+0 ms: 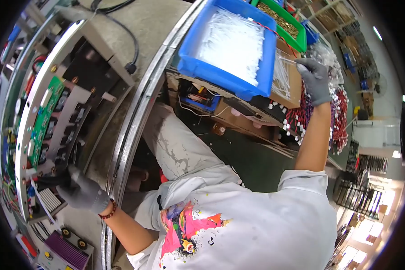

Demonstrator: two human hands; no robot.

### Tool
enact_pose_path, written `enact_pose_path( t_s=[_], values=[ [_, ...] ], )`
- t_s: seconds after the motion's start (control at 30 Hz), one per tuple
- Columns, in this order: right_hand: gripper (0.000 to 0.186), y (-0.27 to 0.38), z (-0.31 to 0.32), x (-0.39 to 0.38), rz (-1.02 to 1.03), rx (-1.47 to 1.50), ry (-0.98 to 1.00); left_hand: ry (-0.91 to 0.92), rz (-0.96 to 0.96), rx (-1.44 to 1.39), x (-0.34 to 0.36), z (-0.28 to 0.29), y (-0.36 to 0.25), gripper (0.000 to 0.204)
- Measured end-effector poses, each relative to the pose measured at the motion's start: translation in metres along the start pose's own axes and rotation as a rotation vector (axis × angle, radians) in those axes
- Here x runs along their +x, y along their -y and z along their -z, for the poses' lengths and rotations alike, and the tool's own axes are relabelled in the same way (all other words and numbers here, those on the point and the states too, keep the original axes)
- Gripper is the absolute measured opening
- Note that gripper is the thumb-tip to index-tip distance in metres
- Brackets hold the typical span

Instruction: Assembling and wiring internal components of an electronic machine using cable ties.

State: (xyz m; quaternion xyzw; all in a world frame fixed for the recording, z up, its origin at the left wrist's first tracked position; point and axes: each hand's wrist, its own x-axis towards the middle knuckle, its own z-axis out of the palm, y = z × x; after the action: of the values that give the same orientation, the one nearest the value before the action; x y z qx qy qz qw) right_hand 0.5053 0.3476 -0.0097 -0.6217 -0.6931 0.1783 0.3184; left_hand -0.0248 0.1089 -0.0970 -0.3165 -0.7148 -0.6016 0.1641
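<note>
My left hand [83, 192], in a grey glove, is closed round a black cable bundle [54, 181] at the lower end of an open metal equipment chassis [24, 135]. A white cable tie [46, 204] hangs down beside that bundle. Inside the chassis runs a green circuit board [46, 114]. On the right, my gloved right hand [316, 80] pinches the end of a thin white strip [285, 59], which looks like a cable tie. It is over a cardboard box [294, 90] of long white ties.
A blue bin [229, 83] full of white ties stands beside the box. Behind it is a green bin [301, 38] of brass-coloured parts. Red and purple wires [339, 117] with white connectors hang at right. A metal rail [137, 110] edges the bench. A purple-finned unit [65, 252] sits lower left.
</note>
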Motion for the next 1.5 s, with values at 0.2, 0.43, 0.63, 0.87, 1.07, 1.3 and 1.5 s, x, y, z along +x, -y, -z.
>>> enact_pose_path(
  t_s=[0.2,0.43,0.63,0.87,1.07,1.3,1.5],
  values=[
    [0.016,-0.02,-0.001,0.003,0.156,-0.271,-0.135,0.023,0.051,0.031,0.002,0.002,0.003,0.034],
    [0.026,0.11,-0.059,-0.038,0.617,0.094,-0.22,0.032,0.013,0.244,-0.005,0.022,-0.001,0.035],
    [0.022,0.232,-0.215,-0.115,0.207,1.417,0.727,0.063,-0.099,0.241,-0.001,0.005,-0.021,0.037],
    [0.017,0.317,-0.302,-0.136,0.484,1.231,0.316,-0.094,0.205,0.04,-0.009,0.002,-0.018,0.054],
    [0.016,0.333,-0.307,-0.137,0.828,0.877,0.252,-0.14,0.415,-0.317,-0.016,-0.006,-0.014,0.059],
    [0.021,0.322,-0.313,-0.133,0.854,0.801,0.313,-0.055,0.343,-0.377,-0.023,-0.01,-0.012,0.049],
    [0.009,0.335,-0.304,-0.138,0.788,0.759,0.359,-0.111,0.412,-0.464,-0.02,-0.012,-0.02,0.042]
  ],
)
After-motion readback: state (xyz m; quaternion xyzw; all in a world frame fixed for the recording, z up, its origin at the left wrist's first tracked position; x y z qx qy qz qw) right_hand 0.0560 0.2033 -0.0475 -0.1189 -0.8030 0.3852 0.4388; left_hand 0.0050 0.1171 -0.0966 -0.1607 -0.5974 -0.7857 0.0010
